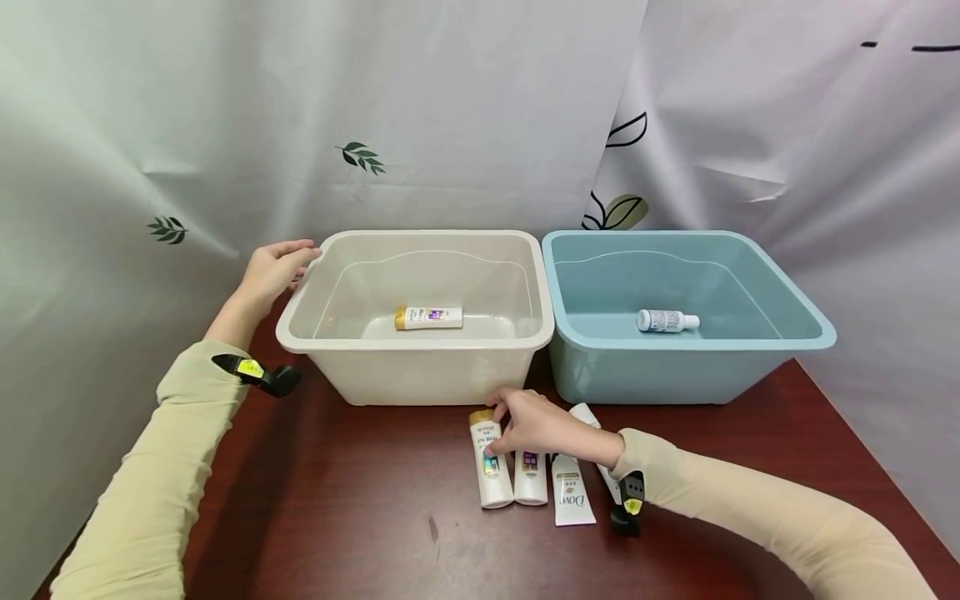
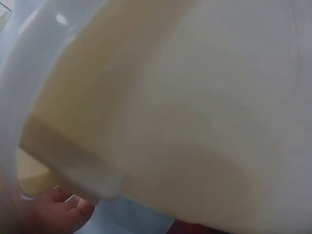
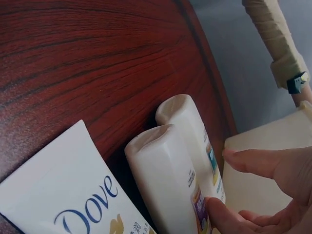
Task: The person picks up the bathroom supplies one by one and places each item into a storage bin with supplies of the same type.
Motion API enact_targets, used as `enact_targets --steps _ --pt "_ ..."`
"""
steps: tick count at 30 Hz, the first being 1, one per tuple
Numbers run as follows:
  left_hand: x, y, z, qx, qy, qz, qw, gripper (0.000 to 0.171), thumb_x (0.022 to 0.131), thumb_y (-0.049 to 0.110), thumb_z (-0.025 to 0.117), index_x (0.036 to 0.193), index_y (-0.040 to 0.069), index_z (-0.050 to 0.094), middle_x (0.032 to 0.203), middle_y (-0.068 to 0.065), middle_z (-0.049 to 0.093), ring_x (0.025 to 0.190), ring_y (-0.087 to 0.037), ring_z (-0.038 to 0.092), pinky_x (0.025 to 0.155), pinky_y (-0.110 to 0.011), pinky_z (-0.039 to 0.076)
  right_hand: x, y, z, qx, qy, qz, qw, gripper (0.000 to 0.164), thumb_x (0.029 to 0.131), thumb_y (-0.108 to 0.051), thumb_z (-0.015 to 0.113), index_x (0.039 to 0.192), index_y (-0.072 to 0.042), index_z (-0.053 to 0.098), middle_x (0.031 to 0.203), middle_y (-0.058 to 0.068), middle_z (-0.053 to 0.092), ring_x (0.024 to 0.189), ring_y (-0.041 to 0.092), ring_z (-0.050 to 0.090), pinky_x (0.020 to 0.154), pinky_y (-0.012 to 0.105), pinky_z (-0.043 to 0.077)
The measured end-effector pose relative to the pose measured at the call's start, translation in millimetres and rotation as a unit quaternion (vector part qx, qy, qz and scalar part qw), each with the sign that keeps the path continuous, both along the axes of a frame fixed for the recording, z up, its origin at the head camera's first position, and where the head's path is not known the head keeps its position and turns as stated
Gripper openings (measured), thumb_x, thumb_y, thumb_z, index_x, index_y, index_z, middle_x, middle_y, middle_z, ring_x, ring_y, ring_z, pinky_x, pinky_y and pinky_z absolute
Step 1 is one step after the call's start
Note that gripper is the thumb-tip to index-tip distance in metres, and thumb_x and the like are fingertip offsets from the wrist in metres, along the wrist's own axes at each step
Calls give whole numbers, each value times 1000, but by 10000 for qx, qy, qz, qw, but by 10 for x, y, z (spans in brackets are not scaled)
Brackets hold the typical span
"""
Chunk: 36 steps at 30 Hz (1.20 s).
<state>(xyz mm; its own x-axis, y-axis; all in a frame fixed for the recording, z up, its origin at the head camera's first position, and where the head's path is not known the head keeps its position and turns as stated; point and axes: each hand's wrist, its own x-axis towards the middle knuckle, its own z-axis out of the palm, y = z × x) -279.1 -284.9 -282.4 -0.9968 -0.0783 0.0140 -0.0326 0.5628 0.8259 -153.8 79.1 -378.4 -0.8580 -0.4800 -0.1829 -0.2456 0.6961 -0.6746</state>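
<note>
My left hand (image 1: 273, 273) holds the left rim of a white plastic tub (image 1: 420, 375); in the left wrist view the rim partly hides its fingers (image 2: 73, 212). My right hand (image 1: 542, 427) is over two white, gold-capped bottles lying on the table. Its thumb is over the left bottle (image 1: 491, 492), the other fingers near its cap; the right bottle (image 1: 531, 487) is partly beneath the hand. In the right wrist view, thumb and fingers stand apart around the bottles' far ends. A white Dove tube (image 1: 572, 500) and another white tube (image 1: 585, 414) lie to the right, partly covered by the forearm.
One gold-capped white bottle (image 1: 431, 317) lies inside the white tub. Beside it stands a blue tub (image 1: 675, 375) holding a small white bottle (image 1: 666, 321). Both tubs stand on the dark red table (image 1: 337, 517), with a pale curtain (image 1: 480, 108) behind.
</note>
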Motion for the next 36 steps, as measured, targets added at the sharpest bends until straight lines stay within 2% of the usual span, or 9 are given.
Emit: enact_targets --steps 8,14,17,19,21,24,27,31,36 --pt "-26 -1 2 145 -99 29 9998 67 95 47 50 146 5 40 140 -20 46 99 -9 53 67 -9 48 29 -48 -24 280 341 -162 9989 59 65 -18 89 113 -5 58 93 -4 64 73 8 53 69 24 42" --pt "-39 -2 -21 190 -157 6 9997 65 96 44 49 148 5 37 147 -21 40 121 -29 49 66 -9 45 58 -67 -48 -39 183 -103 9998 61 65 -12 87 116 -1 56 96 1 66 67 4 59 66 21 45" --pt "-40 -1 -26 187 -160 -8 9997 64 96 41 49 148 6 36 151 -20 37 127 -34 46 68 -10 44 72 -77 -60 -161 116 -28 9998 62 65 -10 87 118 1 55 98 3 66 66 4 61 65 21 46" --pt "-45 1 -30 141 -126 13 9998 63 96 39 50 148 6 37 150 -20 39 121 -30 49 69 -12 44 76 -85 -61 -145 121 -27 9998 63 66 -11 87 118 1 56 99 3 66 66 4 61 66 21 46" --pt "-51 0 -35 52 -101 58 9999 61 96 39 51 147 7 38 147 -19 42 109 -20 52 68 -13 44 78 -92 -61 -77 164 -44 9998 62 66 -12 87 118 1 56 98 3 66 68 5 60 66 22 45" --pt "-62 0 -42 -19 -77 117 9999 59 96 37 51 146 7 40 142 -18 45 90 -7 48 66 -14 44 81 -102 -58 36 245 -57 9997 61 66 -15 87 116 0 57 97 2 66 69 6 58 67 23 45" --pt "-73 -3 -45 -44 -66 156 9998 58 96 36 52 145 6 42 138 -17 48 82 0 47 64 -13 44 84 -110 -56 83 299 -16 9995 58 66 -17 87 115 -1 58 95 2 67 69 5 58 69 23 44" --pt "-85 -4 -37 -100 33 212 9997 55 95 34 55 141 5 48 114 -3 58 71 2 47 61 -15 44 84 -121 -57 110 354 81 9993 56 67 -18 87 113 -2 59 93 2 67 69 6 59 69 22 46" --pt "-88 -7 -23 -163 126 160 9997 52 95 33 57 139 5 51 85 17 52 63 3 45 58 -18 42 81 -140 -64 238 364 145 9989 55 66 -21 87 111 -3 60 89 1 69 79 13 60 73 25 47"
